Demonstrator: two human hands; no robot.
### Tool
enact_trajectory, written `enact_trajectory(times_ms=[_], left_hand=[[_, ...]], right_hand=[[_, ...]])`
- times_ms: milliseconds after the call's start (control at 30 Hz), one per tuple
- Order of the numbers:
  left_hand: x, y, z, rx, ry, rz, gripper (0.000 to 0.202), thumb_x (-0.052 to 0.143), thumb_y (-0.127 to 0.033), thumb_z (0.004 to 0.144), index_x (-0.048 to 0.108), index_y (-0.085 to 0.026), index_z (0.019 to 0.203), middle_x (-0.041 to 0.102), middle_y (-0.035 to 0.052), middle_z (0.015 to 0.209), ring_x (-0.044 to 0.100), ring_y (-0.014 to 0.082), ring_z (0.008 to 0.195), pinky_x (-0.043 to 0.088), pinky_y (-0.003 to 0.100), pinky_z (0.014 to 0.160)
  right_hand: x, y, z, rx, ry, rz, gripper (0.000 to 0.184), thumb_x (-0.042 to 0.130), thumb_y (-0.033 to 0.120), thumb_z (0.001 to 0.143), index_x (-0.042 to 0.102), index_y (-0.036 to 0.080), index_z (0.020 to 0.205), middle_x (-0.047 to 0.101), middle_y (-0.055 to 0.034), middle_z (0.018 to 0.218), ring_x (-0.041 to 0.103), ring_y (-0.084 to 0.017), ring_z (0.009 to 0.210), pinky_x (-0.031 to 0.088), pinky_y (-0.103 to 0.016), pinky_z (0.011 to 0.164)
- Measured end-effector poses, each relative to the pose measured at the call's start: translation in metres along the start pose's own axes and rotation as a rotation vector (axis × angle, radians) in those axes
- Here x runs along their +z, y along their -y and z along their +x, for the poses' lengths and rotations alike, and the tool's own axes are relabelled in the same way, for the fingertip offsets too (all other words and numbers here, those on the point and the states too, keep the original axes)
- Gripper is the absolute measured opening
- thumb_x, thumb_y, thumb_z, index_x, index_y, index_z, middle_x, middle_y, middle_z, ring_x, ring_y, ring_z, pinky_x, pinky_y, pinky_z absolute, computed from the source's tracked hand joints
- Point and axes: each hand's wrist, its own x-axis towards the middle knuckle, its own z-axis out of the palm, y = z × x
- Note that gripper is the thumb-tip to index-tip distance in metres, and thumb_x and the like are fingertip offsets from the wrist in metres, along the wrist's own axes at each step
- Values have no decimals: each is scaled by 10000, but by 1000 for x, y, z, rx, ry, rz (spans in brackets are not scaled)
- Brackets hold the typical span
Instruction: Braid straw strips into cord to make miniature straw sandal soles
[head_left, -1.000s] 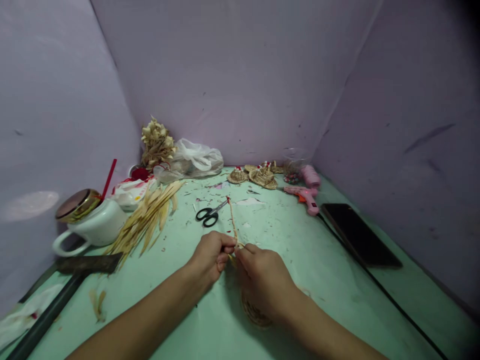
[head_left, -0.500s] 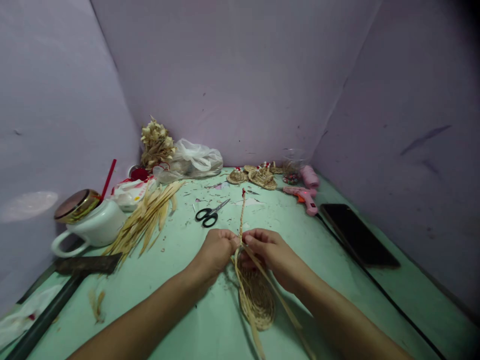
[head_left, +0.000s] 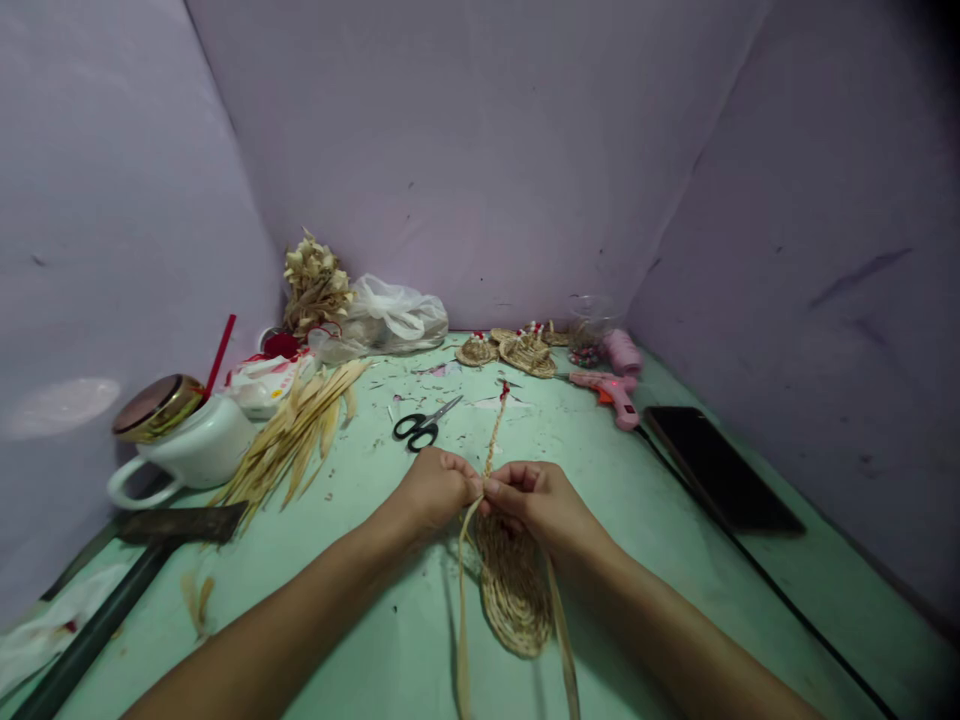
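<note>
My left hand (head_left: 435,490) and my right hand (head_left: 536,502) meet at the middle of the green table, both closed in a pinch on a thin straw braid (head_left: 495,430). The braid runs away from me and ends in a red tip. Two loose straw strips (head_left: 562,640) hang from the pinch toward me. Beneath my right hand lies a woven oval straw mat (head_left: 514,590), flat on the table.
Black scissors (head_left: 420,425) lie just beyond my hands. A bundle of straw strips (head_left: 296,435) and a white cup with a gold lid (head_left: 180,440) sit left. A pink glue gun (head_left: 611,395), small woven pieces (head_left: 525,352) and a dark phone (head_left: 720,465) lie at the right.
My right hand has moved off the woven mat and up beside my left. The braid's far end has swung to the right. The loose strips now hang toward me.
</note>
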Motion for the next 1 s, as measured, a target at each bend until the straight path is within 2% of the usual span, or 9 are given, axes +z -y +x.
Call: enact_trajectory(times_ms=[167, 233, 367, 567, 700, 767, 900, 1000], left_hand=[[-2, 1, 1, -14, 54, 52, 93, 494, -143, 510, 547, -108, 442, 423, -17, 356, 242, 44, 356, 169, 206, 392], [-2, 4, 2, 18, 19, 120, 85, 506, -144, 512, 554, -110, 451, 410, -26, 354, 242, 45, 362, 174, 205, 394], [-6, 5, 6, 112, -91, 282, 82, 548, -171, 529, 554, -121, 464, 465, -10, 402, 351, 73, 408, 248, 205, 423], [-9, -4, -3, 150, -120, 452, 127, 555, -225, 580, 562, -142, 485, 497, -3, 429, 381, 87, 420, 261, 213, 446], [6, 1, -21, 324, -238, 594, 161, 542, -226, 632, 551, -160, 485, 481, 9, 448, 388, 103, 443, 236, 231, 480], [17, 9, -30, 434, -274, 709, 126, 513, -197, 665, 590, -161, 571, 521, 39, 513, 423, 124, 470, 241, 247, 505], [37, 28, -41, 517, -216, 951, 257, 418, -114, 701, 625, -120, 854, 599, 146, 734, 524, 201, 581, 282, 276, 522], [39, 30, -42, 521, -160, 967, 298, 395, -90, 704, 615, -103, 905, 603, 169, 773, 553, 228, 630, 323, 292, 534]], right_hand=[[-3, 4, -1, 53, 42, -33, 217, 660, 291, 557, 536, 117, 513, 521, 10, 446, 308, -32, 359, 201, -195, 387], [-4, 3, 0, 79, 33, -57, 232, 670, 297, 547, 528, 119, 497, 498, 18, 428, 306, -33, 363, 199, -198, 392], [-5, 0, 2, 92, 43, -44, 250, 649, 306, 570, 495, 128, 484, 421, 45, 395, 285, -31, 361, 175, -199, 398], [-2, -2, 3, 77, -31, -13, 234, 613, 298, 607, 476, 138, 505, 374, 61, 390, 263, -31, 350, 165, -200, 388], [0, -5, 3, 76, -100, 76, 188, 620, 269, 582, 485, 140, 555, 417, 53, 412, 316, -42, 364, 213, -196, 391], [3, -7, 1, 73, -131, 139, 179, 628, 245, 567, 479, 147, 571, 434, 54, 421, 351, -51, 377, 248, -197, 400], [9, -7, -2, 70, -133, 248, 169, 628, 231, 571, 478, 152, 569, 499, 32, 459, 431, -70, 418, 321, -204, 434], [8, -5, -2, 90, -104, 270, 163, 614, 235, 586, 478, 152, 551, 514, 19, 464, 438, -72, 418, 326, -206, 433]])
